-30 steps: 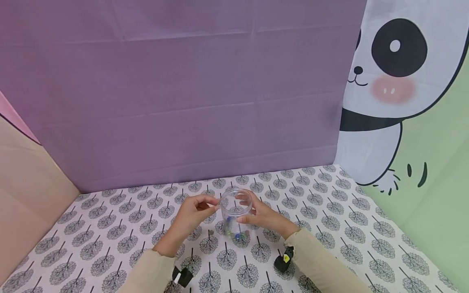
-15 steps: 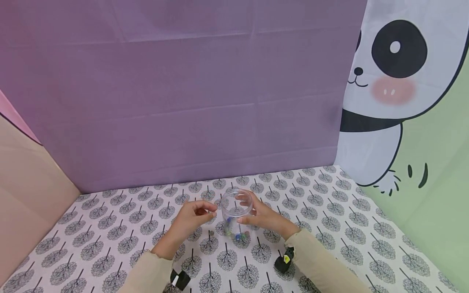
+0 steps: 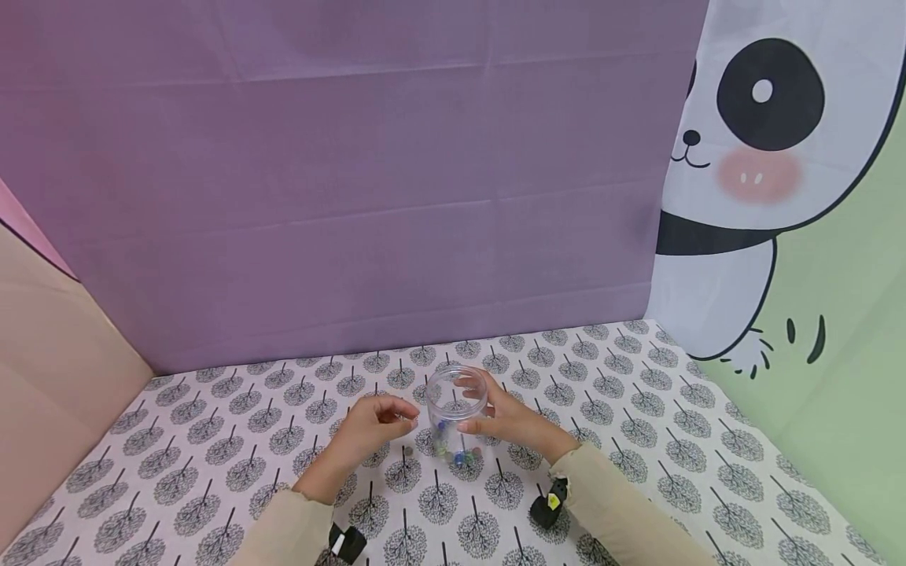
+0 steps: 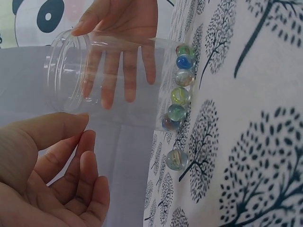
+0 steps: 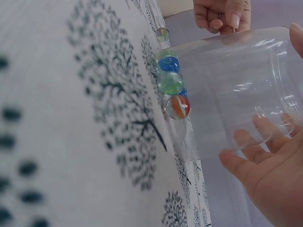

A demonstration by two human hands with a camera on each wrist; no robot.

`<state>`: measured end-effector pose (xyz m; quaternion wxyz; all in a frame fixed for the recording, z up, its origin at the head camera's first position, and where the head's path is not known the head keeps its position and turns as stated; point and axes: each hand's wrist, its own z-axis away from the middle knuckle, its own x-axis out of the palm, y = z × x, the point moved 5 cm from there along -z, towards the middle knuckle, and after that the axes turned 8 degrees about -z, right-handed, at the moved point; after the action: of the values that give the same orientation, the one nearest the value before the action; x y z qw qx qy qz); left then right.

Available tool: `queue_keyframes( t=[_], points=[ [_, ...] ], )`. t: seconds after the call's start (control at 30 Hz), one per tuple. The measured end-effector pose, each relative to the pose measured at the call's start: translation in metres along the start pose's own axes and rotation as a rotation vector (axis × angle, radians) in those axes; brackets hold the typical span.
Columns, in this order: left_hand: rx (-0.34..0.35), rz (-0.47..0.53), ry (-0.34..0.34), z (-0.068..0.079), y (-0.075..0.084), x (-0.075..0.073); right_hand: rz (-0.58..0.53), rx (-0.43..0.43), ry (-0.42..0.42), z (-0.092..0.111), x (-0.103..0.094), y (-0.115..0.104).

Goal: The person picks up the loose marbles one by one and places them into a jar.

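A clear plastic jar [image 3: 458, 409] stands upright without a lid, several glass marbles [image 4: 179, 96] lying at its bottom. My right hand [image 3: 506, 417] holds it from the right, with thumb and fingers spread around its upper part. In the right wrist view, an orange-streaked marble [image 5: 178, 107] and a blue marble [image 5: 168, 64] show through the wall. My left hand [image 3: 371, 428] hovers left of the jar near rim height, fingers loosely bent and thumb tip close to the index finger. Nothing shows between those fingertips. One loose marble [image 4: 177, 160] sits on the cloth outside the jar.
The tree-print cloth [image 3: 602, 503] covers the table. A purple curtain [image 3: 340, 196] rises behind it, a beige panel [image 3: 57, 377] stands left and a panda-print panel [image 3: 835, 354] stands right. A black wrist camera [image 3: 548, 507] hangs under the right sleeve.
My left hand has drawn back from the jar's rim, a little to the left and down. My right hand and the jar have stayed in place; the loose marble has not moved.
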<state>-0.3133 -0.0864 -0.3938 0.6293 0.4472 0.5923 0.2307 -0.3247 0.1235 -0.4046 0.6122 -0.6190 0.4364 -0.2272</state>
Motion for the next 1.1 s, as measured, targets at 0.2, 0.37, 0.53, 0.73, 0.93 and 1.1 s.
queue_keyframes(
  t=[0.2,0.37,0.53,0.73,0.93,1.1],
  points=[
    [-0.012,-0.003,-0.011,-0.001,-0.002,0.001,-0.010,-0.009,-0.004,0.000,0.000,-0.001],
    [-0.004,-0.002,-0.040,0.001,-0.002,0.001,0.000,0.005,-0.002,-0.001,0.000,0.001],
    [0.003,-0.023,-0.060,0.001,-0.004,0.002,0.005,0.015,0.001,0.000,-0.001,0.003],
    [-0.011,-0.039,-0.066,0.002,-0.009,0.003,0.009,0.015,0.005,0.001,0.000,-0.001],
    [-0.077,-0.083,-0.060,0.002,-0.015,0.004,0.016,0.013,0.002,0.000,-0.001,0.002],
    [-0.078,-0.091,-0.060,0.003,-0.017,0.005,0.011,0.005,-0.002,0.000,-0.001,0.001]
  ],
)
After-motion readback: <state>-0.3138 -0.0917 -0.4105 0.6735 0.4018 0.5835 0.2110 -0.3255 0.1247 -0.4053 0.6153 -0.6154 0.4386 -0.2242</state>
